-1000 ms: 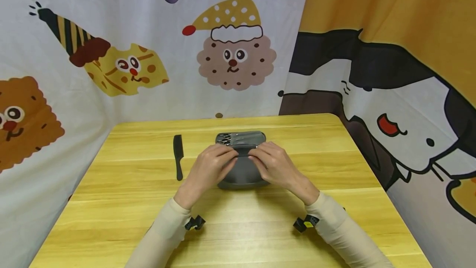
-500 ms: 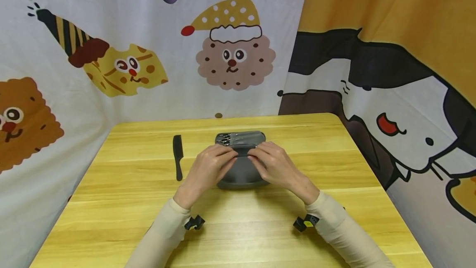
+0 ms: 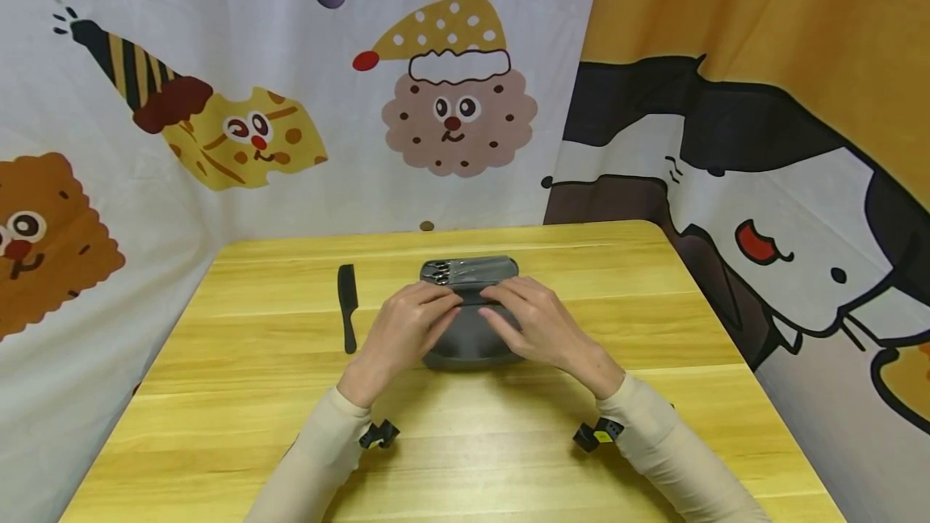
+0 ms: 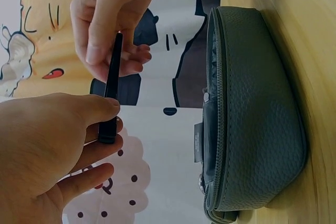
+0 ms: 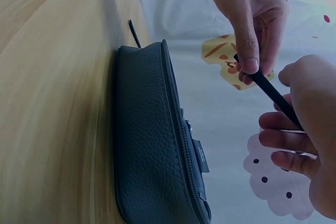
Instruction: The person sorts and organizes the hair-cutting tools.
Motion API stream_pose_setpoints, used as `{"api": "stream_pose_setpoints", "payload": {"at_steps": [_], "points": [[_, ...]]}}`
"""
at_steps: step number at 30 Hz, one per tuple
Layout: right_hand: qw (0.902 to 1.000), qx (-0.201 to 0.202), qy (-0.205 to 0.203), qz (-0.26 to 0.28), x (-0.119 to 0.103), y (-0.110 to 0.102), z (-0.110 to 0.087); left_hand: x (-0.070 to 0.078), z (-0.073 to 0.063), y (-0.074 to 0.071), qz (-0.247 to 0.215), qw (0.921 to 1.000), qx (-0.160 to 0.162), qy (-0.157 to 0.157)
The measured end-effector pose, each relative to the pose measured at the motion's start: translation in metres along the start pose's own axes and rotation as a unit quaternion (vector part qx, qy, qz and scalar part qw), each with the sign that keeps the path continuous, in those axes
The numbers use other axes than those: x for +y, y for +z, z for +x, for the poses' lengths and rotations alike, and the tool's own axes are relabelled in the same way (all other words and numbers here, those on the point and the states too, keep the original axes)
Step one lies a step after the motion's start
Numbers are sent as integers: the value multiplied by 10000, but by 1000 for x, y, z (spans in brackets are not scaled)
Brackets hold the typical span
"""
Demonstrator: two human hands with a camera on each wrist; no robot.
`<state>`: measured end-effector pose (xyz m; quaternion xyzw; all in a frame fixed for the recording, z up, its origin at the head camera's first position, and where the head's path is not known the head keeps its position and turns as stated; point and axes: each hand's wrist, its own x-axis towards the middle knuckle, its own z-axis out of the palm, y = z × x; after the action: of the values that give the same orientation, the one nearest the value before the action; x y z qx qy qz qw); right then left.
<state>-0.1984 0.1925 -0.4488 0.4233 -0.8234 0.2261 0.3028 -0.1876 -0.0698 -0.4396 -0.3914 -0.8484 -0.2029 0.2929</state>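
My left hand (image 3: 408,320) pinches one end of a slim black bar-shaped thing (image 4: 112,72) between thumb and fingers; its exact kind does not show. At the other end is my right hand (image 3: 536,318), with its thumb lifted away and its fingers loosely bent beside the bar, as the right wrist view shows. Below both hands lies a dark grey zip case (image 3: 472,343), unzipped, its lid folded back. Metal tools with finger loops (image 3: 440,271) sit in the lid's left part, and a small dark label (image 4: 198,142) sticks out by the zip.
A black comb with a handle (image 3: 348,297) lies on the wooden table (image 3: 240,361), left of the case. Printed curtains (image 3: 465,200) stand right behind the table and along its sides. Each wrist wears a small camera on a black strap.
My right thumb has parted from its fingers and come off the bar. My left hand keeps its pinch and has hardly moved. The case and comb stay put.
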Motion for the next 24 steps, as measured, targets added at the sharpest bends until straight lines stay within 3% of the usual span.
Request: {"api": "stream_pose_setpoints", "payload": {"at_steps": [24], "points": [[9974, -262, 533, 405, 3, -5, -4, -2, -2, 0, -21, 9997, -141, -191]]}}
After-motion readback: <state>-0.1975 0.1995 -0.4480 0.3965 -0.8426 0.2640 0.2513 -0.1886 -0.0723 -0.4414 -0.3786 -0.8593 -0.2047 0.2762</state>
